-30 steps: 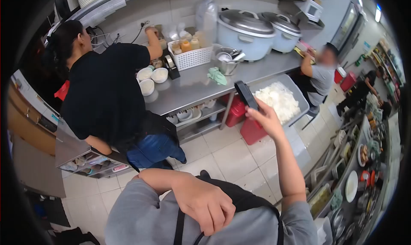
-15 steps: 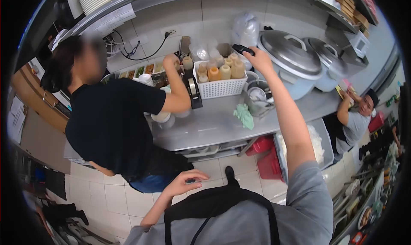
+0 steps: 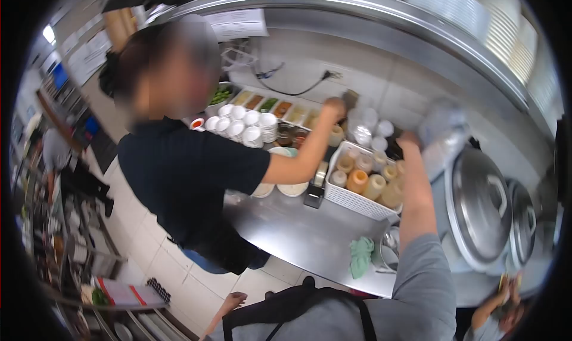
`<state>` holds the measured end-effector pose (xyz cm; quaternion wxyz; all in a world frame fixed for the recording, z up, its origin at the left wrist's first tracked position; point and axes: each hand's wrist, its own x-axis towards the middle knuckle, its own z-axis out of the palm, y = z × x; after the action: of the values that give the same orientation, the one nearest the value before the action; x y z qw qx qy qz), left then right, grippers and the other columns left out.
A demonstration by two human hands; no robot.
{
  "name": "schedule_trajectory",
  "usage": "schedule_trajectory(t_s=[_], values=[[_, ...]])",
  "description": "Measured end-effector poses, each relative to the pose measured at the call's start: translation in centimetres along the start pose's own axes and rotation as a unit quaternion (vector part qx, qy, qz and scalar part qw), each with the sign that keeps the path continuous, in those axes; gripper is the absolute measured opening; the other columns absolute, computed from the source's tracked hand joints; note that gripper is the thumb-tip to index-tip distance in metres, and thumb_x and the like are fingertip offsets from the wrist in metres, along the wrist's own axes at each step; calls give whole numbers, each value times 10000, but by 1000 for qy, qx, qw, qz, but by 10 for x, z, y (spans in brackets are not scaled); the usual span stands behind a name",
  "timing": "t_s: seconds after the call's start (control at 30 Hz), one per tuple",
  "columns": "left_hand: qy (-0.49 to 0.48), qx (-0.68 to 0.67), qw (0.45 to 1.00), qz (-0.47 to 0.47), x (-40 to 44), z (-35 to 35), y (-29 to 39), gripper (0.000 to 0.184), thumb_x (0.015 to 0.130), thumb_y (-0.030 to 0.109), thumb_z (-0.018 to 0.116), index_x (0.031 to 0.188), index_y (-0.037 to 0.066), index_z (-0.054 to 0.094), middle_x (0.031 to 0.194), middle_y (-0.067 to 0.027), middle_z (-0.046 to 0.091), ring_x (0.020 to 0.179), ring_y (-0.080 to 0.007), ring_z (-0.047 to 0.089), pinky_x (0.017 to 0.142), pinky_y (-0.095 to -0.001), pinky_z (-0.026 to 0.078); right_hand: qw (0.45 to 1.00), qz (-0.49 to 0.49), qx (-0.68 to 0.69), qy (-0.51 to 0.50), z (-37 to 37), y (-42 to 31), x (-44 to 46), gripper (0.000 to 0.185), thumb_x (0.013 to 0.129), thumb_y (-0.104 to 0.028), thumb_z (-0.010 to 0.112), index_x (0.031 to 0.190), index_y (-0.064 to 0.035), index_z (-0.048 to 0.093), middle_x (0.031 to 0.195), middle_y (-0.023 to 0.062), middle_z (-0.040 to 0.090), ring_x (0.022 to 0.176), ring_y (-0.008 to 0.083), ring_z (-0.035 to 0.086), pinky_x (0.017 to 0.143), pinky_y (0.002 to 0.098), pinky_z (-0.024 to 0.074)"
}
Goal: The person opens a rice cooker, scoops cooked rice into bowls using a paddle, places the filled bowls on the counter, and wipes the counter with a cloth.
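My right hand [image 3: 409, 140] reaches over the back right corner of a white basket [image 3: 358, 205] of squeeze bottles. Its fingers are blurred and closed about a black handheld object [image 3: 394, 149], which shows only as a dark shape behind the bottles. In the basket stand an orange-filled bottle [image 3: 357, 181] and several pale ones. Low in front of my apron, my left hand [image 3: 235, 300] hangs with loosely bent fingers and nothing in it. Clear plastic lids or cups [image 3: 361, 129] lie just left of my right hand.
A co-worker [image 3: 185, 180] in black stands at my left, one arm over the counter [image 3: 298, 228]. Small white cups [image 3: 236, 130] and ingredient trays stand beyond. To the right are large lidded pots [image 3: 481, 204], a green cloth [image 3: 361, 256] and a metal container [image 3: 387, 257]. Another person is lower right.
The view has swung left. My right hand has moved with the black object from above the metal container to behind the bottle basket. My left hand has dropped lower, its fingers less spread.
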<state>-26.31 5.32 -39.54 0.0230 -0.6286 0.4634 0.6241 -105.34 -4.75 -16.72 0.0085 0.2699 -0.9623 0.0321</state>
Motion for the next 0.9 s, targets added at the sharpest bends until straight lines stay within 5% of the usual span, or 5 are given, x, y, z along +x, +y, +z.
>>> schedule_trajectory(t_s=[0.2, 0.4, 0.57, 0.77, 0.9], values=[[113, 157, 981, 23, 28, -5, -150, 328, 705, 365, 622, 804, 54, 651, 741, -95, 632, 643, -178, 602, 635, -295, 480, 999, -27, 13, -42, -59, 0, -24, 514, 687, -408, 608, 1006, -8, 563, 1078, 177, 535, 1013, 320, 505, 845, 391, 411], [138, 174, 974, -47, 7, 4, -209, 325, 715, 362, 606, 805, 54, 655, 752, -109, 636, 706, -174, 607, 645, -292, 474, 960, -126, 194, 156, -150, -23, -140, 455, 725, -373, 576, 928, 33, 596, 926, 206, 591, 886, 306, 570, 773, 376, 435], [71, 44, 997, 2, -32, 4, -188, 324, 722, 354, 602, 831, 52, 650, 748, -106, 636, 709, -177, 605, 641, -295, 473, 816, -300, 495, -2, -177, -69, -273, 373, 780, -166, 581, 1082, 41, 511, 825, 102, 614, 739, 125, 564, 681, 243, 451], [49, -97, 991, 82, -90, -32, -135, 325, 731, 344, 597, 861, 50, 644, 742, -103, 635, 714, -180, 602, 636, -298, 472, 820, -394, 410, -66, -186, -121, -407, 391, 767, -152, 595, 1112, 7, 504, 817, 92, 616, 726, 123, 560, 699, 253, 451], [79, -92, 989, 82, -54, -76, -201, 315, 742, 319, 596, 893, 46, 631, 695, -86, 620, 658, -182, 591, 621, -318, 470, 850, -378, 364, -45, -195, -137, -462, 400, 758, -184, 613, 1113, -27, 514, 802, 89, 617, 701, 114, 555, 667, 255, 448]])
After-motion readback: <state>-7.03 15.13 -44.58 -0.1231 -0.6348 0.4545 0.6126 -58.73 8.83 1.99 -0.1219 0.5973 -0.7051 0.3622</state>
